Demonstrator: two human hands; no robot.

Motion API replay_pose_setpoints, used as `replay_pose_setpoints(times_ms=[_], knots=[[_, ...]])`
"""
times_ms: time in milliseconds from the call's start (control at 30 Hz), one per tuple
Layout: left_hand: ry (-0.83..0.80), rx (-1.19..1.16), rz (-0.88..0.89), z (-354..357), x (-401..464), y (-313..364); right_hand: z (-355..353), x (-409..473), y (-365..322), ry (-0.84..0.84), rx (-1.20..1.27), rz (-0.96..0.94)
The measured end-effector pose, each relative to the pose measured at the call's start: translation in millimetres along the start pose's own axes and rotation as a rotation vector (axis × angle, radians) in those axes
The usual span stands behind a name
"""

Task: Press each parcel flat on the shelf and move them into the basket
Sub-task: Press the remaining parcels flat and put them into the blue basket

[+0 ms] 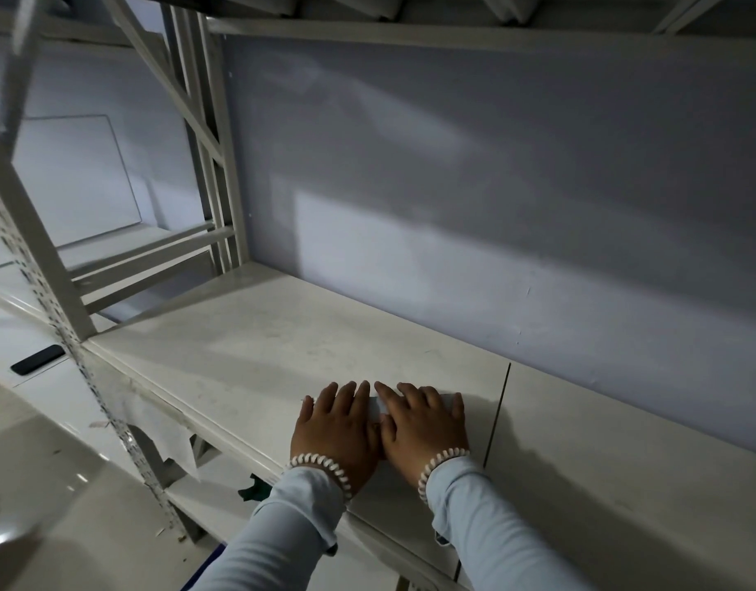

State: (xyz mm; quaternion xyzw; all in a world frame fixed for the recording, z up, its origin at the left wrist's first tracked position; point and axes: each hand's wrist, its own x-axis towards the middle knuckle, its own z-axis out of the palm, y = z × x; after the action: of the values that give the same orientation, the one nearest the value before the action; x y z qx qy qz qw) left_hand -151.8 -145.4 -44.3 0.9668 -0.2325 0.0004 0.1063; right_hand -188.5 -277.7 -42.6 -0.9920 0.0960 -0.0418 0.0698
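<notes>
Both hands flat, side by side, fingers straight: left hand (334,424) and right hand (423,428) press a pale parcel (378,409), mostly hidden beneath them. Parcel lies near the shelf (240,334) front edge, just left of the panel seam.

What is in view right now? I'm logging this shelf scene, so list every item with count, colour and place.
parcel: one, white, flat on the shelf under both hands, mostly hidden
shelf: one, off-white, across the middle
upright: one, grey, perforated, left of the shelf
dark flat object: one, black, lower left surface
bracelets: two, white and dark, one on each wrist
sleeves: two, light blue
left hand: open, pressing the parcel
right hand: open, pressing the parcel
</notes>
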Motion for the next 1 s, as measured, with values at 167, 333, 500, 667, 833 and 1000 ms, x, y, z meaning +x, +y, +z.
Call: replay_pose_setpoints(times_ms=[167, 333, 500, 667, 833, 1000], knots=[[0.021, 0.006, 0.029, -1.6, 0.4, -0.6, -1.3, 0.9, 0.5, -0.015, -0.013, -0.016], [0.000, 0.052, 0.220, -13.9, -0.8, -21.8, -7.8, 2.8, 16.8, -0.073, -0.087, -0.163], [-0.149, 0.079, 0.226, -22.8, 0.4, -34.5, -18.0, 3.4, 42.9, -0.145, -0.168, -0.361], [-0.178, -0.069, 0.234, -15.5, 3.1, -44.4, -18.1, 6.6, 62.1, -0.201, -0.044, -0.405], [-0.174, -0.247, 0.261, -8.2, 2.8, -67.5, -12.9, 0.5, 86.9, -0.233, 0.177, -0.312], [-0.157, -0.531, 0.143, 13.6, -9.1, -82.3, 3.1, -10.1, 100.6, -0.263, 0.569, -0.112]])
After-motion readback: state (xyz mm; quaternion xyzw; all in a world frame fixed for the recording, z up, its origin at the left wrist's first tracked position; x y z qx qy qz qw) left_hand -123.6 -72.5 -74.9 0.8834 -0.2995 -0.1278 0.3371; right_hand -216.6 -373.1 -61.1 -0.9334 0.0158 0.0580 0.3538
